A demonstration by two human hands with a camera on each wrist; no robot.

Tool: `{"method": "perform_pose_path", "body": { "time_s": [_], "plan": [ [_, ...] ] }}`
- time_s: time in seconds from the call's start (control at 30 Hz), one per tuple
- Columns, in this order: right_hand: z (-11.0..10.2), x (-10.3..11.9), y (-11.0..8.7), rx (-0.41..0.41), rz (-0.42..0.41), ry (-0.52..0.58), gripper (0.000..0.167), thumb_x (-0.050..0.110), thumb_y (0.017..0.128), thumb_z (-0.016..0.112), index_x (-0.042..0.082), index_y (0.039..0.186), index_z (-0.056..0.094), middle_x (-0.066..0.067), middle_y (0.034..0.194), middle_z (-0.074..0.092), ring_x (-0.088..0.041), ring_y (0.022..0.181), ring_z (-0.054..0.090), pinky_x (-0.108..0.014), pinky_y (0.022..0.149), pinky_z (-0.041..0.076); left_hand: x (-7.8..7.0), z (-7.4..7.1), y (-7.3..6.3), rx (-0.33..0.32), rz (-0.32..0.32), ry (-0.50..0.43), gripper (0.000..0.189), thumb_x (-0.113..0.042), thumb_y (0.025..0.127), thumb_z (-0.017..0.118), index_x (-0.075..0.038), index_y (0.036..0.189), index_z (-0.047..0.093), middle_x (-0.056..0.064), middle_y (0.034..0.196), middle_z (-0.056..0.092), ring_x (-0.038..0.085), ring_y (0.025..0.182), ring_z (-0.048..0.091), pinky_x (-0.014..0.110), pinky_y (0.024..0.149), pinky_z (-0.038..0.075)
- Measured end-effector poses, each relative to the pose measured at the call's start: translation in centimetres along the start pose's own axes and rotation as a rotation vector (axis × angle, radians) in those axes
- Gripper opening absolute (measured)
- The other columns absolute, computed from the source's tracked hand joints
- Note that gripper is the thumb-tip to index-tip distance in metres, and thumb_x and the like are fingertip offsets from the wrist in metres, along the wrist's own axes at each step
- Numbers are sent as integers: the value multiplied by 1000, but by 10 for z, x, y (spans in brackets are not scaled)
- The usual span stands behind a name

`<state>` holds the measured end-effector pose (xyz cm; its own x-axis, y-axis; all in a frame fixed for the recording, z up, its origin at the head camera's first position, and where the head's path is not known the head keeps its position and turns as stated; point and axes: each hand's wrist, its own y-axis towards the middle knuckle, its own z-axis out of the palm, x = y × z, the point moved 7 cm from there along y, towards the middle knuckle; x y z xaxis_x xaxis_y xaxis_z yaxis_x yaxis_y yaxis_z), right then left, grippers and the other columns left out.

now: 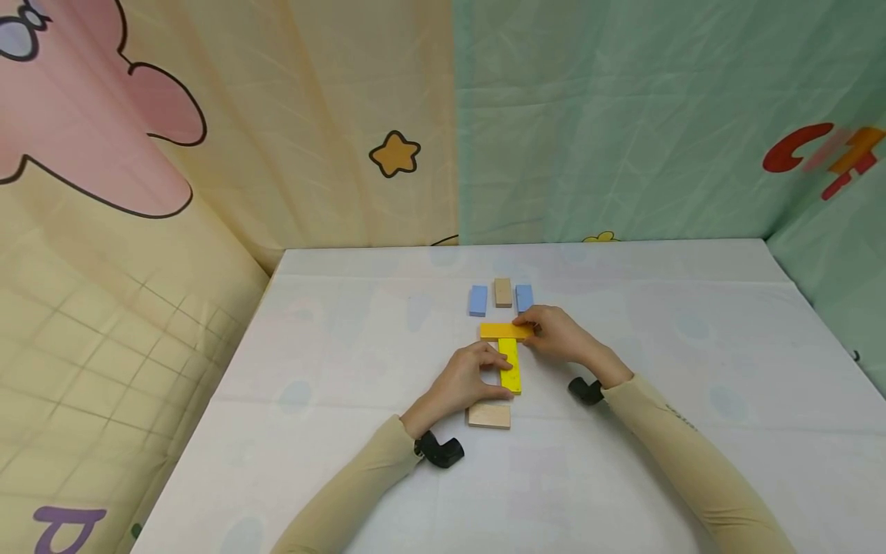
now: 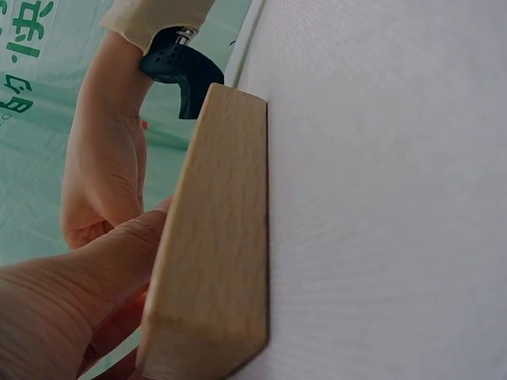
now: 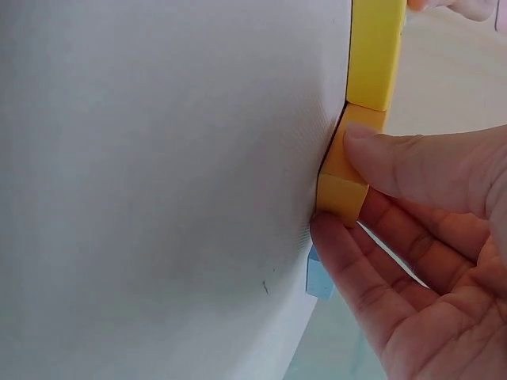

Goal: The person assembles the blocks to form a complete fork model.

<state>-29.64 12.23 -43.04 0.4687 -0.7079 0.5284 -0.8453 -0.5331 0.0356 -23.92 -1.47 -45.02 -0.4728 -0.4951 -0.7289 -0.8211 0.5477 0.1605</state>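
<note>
A bright yellow block (image 1: 509, 348) lies lengthwise on the table, its far end against an orange-yellow block (image 1: 493, 332) set crosswise, so the two form a T. My left hand (image 1: 465, 378) holds the yellow block, thumb by its near end and fingertips on its upper face. With thumb and fingers my right hand (image 1: 562, 336) pinches the right end of the orange-yellow block. Seen from the right wrist, the thumb presses one side of this block (image 3: 337, 194) and a fingertip is at its end. A plain wooden block (image 1: 489, 417) lies just below the left thumb.
Beyond the T stand a blue block (image 1: 477, 301), a wooden block (image 1: 502, 293) and a second blue block (image 1: 524, 296), side by side with gaps. The white-covered table (image 1: 332, 346) reaches back to printed curtains (image 1: 595, 115). Each wrist wears a black device.
</note>
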Motion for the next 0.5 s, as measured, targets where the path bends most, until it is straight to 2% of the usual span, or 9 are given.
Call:
{"method": "perform_pose_path", "body": {
  "time_s": [0.27,0.5],
  "plan": [
    [-2,6,2,-12,-71,-18,29,-3,80,72,-6,109,67,-14,102,65,-24,88,59,-39,81,50,1,-1,-1,4,-17,11,40,-27,69,86,-10,103,74,-3,108,60,10,98,56,21,89,43],
    [-2,3,2,5,-42,-8,30,-4,80,72,-6,109,67,-14,103,65,-25,89,59,-39,81,50,-2,0,-1,6,-20,-4,40,-26,69,86,-10,103,74,-2,108,60,11,97,57,19,86,44]
  ]
}}
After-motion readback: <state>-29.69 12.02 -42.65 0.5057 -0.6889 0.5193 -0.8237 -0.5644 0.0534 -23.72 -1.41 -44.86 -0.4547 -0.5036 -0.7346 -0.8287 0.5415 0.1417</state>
